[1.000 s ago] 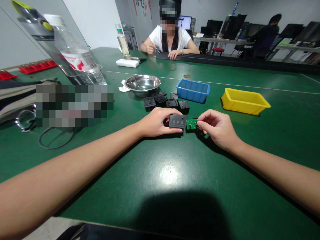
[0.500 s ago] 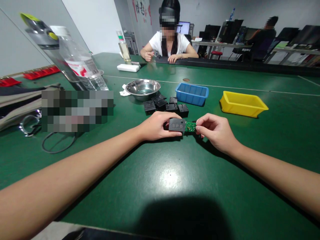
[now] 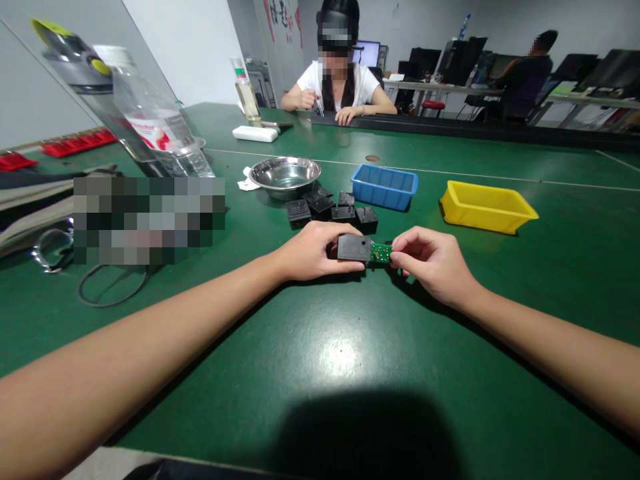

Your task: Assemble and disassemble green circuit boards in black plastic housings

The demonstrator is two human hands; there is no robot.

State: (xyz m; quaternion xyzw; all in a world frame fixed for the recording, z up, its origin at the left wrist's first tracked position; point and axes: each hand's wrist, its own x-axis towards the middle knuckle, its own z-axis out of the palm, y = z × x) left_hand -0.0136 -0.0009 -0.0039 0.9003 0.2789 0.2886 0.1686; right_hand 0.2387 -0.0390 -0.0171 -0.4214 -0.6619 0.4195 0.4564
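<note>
My left hand (image 3: 317, 250) grips a small black plastic housing (image 3: 354, 248) between thumb and fingers, just above the green table. A green circuit board (image 3: 381, 253) sticks out of the housing's right end, part of it hidden inside. The thumb and fingertips of my right hand (image 3: 430, 260) pinch the board's outer end. Just beyond my left hand lies a cluster of several black housings (image 3: 343, 213) of like kind, some with pins or openings showing on top.
Behind the cluster stand a steel bowl (image 3: 285, 193), a blue bin (image 3: 383, 200) and, to the right, a yellow bin (image 3: 485, 219). Bottles (image 3: 160, 127), a cable loop (image 3: 113, 303) and a bag (image 3: 35, 193) crowd the left. A person (image 3: 340, 87) sits across the table (image 3: 320, 387).
Both my hands keep their hold on the housing and board, with hardly any shift. The lettering on the housing no longer shows clearly. Across the table, the other person's hand has risen slightly.
</note>
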